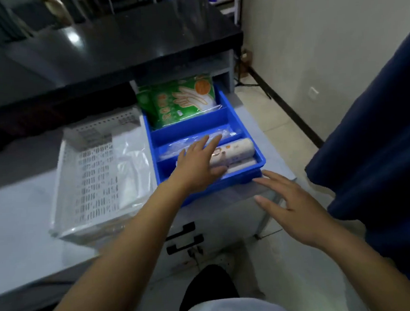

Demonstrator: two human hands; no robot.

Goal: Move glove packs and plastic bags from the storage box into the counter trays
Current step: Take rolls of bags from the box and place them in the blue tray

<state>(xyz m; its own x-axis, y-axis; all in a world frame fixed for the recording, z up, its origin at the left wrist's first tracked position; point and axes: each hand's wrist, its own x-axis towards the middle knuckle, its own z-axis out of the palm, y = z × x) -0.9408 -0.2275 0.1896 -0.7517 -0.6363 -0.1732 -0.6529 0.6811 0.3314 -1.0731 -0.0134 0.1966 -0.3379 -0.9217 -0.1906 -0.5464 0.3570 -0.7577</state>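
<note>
A blue divided tray (pixel 231 122) sits on the grey counter. Green glove packs (pixel 182 98) stand in its far compartment. Clear plastic bags (pixel 188 143) lie in the middle compartment, and white rolls of bags (pixel 235 150) fill the near one. My left hand (pixel 197 165) is spread flat over the near compartments, fingers on the rolls and the clear bags, gripping nothing. My right hand (pixel 294 207) hovers open just in front of the tray's near right corner. A white perforated storage box (pixel 90 179) stands left of the tray with clear plastic (pixel 131 171) in it.
A black glossy upper counter (pixel 116 44) overhangs the far end of the tray. A dark blue cloth (pixel 382 141) hangs at the right. Below the counter edge are black drawer handles (pixel 183 240). Tiled floor runs along the wall at the right.
</note>
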